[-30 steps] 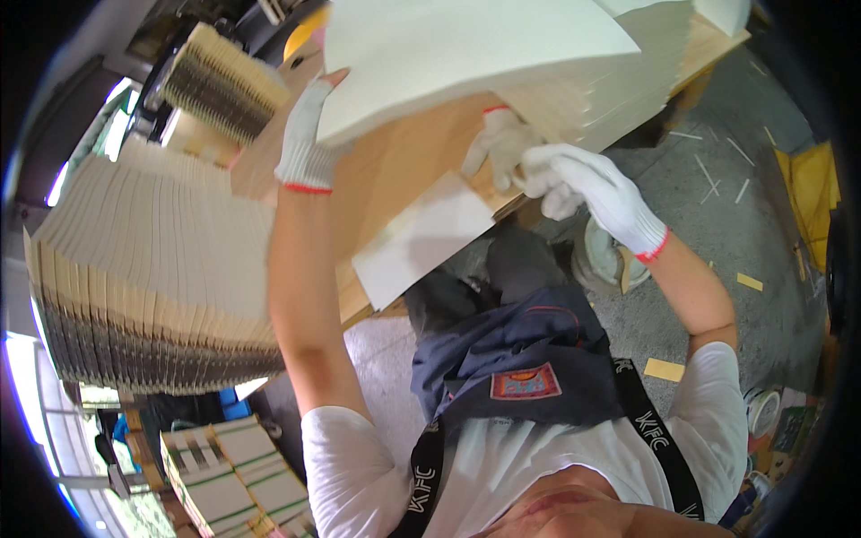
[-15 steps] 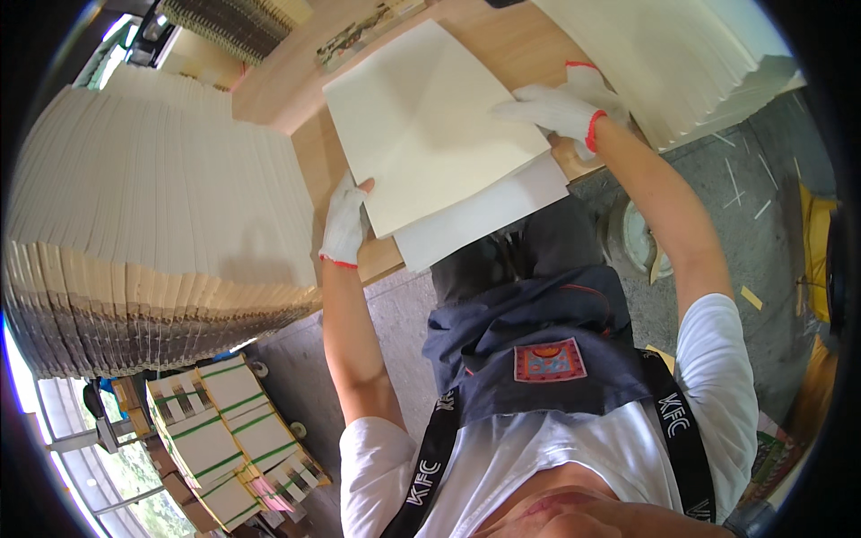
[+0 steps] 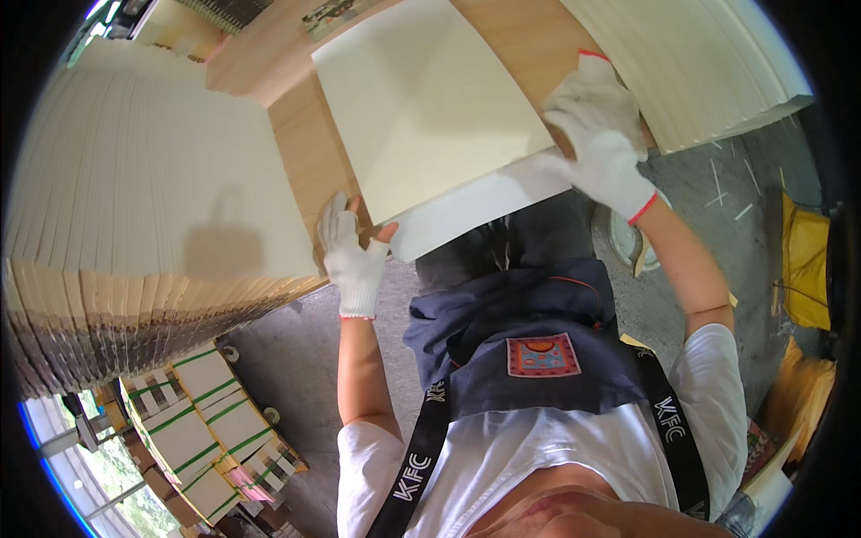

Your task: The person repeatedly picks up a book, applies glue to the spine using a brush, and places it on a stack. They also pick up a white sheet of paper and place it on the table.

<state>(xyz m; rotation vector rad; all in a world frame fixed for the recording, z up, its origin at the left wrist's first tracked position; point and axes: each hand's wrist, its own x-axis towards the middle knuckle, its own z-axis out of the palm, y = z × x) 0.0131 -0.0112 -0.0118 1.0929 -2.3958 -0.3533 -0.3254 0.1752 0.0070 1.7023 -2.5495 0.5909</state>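
Observation:
A cream sheet (image 3: pixel 430 108) lies on the wooden table, over a whiter sheet (image 3: pixel 480 202) that sticks out along its near edge. My left hand (image 3: pixel 352 260), in a white glove with a red cuff, is beside the near left corners of both sheets. Its fingers are spread and the thumb points at the white sheet's corner. Gloved the same way, my right hand (image 3: pixel 610 175) is at the white sheet's right end, thumb apart from the fingers and partly blurred. Just beyond it lies what looks like a loose white glove (image 3: pixel 596 94) with a red edge.
Tall stacks of paper flank the table: a left stack (image 3: pixel 134 170) with brownish printed sides and a pale right stack (image 3: pixel 691 72). A loaded cart (image 3: pixel 211 421) stands at lower left. Paper strips (image 3: pixel 717 184) and a yellow bag (image 3: pixel 805 260) are at right.
My left hand has come off the cream sheet's left edge, nearer to me, with its fingers spread. My right hand has slid off the cream sheet toward the right and nearer.

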